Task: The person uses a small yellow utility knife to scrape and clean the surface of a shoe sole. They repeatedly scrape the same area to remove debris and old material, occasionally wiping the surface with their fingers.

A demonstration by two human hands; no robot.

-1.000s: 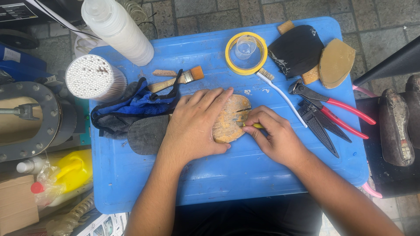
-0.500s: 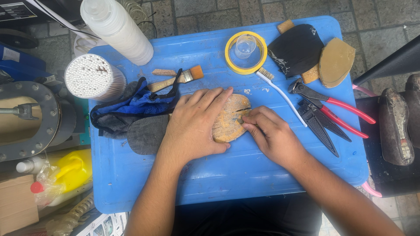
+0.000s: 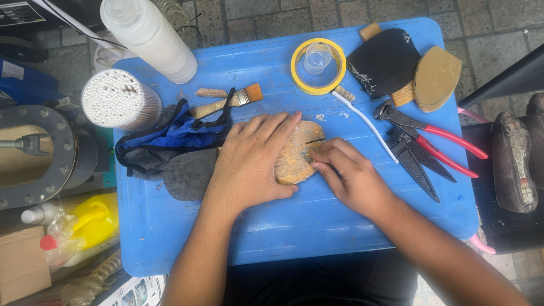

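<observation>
1. Head view, hands: left hand [image 3: 249, 167] lies flat, palm down, on the left part of a tan sole piece [image 3: 297, 153]; its fingers [image 3: 271, 129] are spread and straight, pressing, not curled around anything. Right hand [image 3: 351, 175] comes in from the lower right, fingers [image 3: 320, 158] bunched at the sole piece's right edge, pinched closed on something thin near a dark slit; cannot tell what, if anything, sits between them.
2. Head view, key relation: sole piece sits mid-surface on the blue surface [image 3: 294, 226], directly between both hands. Its long axis runs roughly top-right to bottom-left. It lies to the left of the right fingertips, touching them; left hand covers about half of it. Both hands are on it; left has the larger contact.
3. Head view, surroundings: dark grey sole-shaped piece [image 3: 190, 173] just left of the left wrist, blue cloth [image 3: 170, 136] above it. Paintbrush [image 3: 226, 103] near the left fingertips, apart. White-handled brush [image 3: 362, 127] just beside the right hand, above it. Yellow tape roll [image 3: 318, 66] with a clear cup inside, black sole [image 3: 385, 59], tan sole [image 3: 435, 76], red-handled pincers [image 3: 436, 133] and black pliers [image 3: 416, 164] lie well apart, top and right.
</observation>
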